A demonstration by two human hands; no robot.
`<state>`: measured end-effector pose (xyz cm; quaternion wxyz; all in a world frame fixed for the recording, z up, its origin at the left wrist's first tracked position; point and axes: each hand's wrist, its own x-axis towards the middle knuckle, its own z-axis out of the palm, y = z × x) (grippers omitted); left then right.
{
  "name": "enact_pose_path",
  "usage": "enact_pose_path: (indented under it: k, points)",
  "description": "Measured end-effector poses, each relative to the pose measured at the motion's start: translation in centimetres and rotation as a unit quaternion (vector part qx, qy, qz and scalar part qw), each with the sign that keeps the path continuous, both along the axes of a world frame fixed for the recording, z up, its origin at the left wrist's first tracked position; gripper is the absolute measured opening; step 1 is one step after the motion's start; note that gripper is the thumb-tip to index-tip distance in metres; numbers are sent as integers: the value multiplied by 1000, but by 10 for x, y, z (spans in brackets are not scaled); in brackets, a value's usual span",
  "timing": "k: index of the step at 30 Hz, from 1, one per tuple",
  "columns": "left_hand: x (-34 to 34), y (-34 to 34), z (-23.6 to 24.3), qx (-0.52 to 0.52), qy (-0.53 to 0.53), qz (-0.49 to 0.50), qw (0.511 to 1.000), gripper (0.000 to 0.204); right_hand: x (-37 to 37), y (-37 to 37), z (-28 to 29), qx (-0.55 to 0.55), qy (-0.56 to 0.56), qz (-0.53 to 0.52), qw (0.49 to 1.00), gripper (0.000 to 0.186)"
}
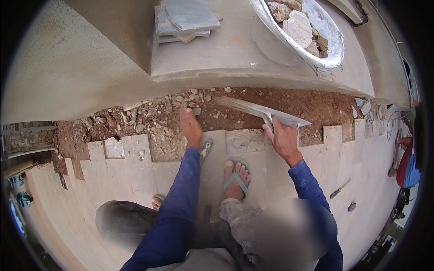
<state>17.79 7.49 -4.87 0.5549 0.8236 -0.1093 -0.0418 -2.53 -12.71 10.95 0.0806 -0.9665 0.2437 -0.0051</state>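
Note:
My right hand (285, 141) grips a plastering trowel (253, 108) by its handle; the long pale metal blade slants over a strip of reddish soil (325, 103). To the left, my left hand (191, 125) is held out with its fingers stretched, at small stones (193, 97) on the same strip. Nothing shows in it, and I cannot tell whether its blurred fingertips touch the ground. Broken stones and rubble (133, 115) lie farther left in the soil. Beside my left wrist, partly hidden by it, is a small yellow and dark object (206, 148).
A raised concrete ledge (226, 67) borders the soil, bearing stacked grey slabs (185, 20) and a metal basin (337, 49) of rocks. Pale paving tiles (334, 156) with a stepped edge lie on my side. A screwdriver (340, 189) and a stone (351, 207) are right. Another person (409, 158) is far right.

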Motion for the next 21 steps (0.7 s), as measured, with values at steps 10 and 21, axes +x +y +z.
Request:
enact_pose_path:
  k: [10, 21]
  points:
    - [-3, -1, -2, 101, -8, 34, 994, 62, 133, -27, -80, 19, 66, 107, 992, 37]
    - [-5, 5, -1, -13, -15, 15, 1000, 59, 72, 11, -74, 63, 88, 113, 988, 37]
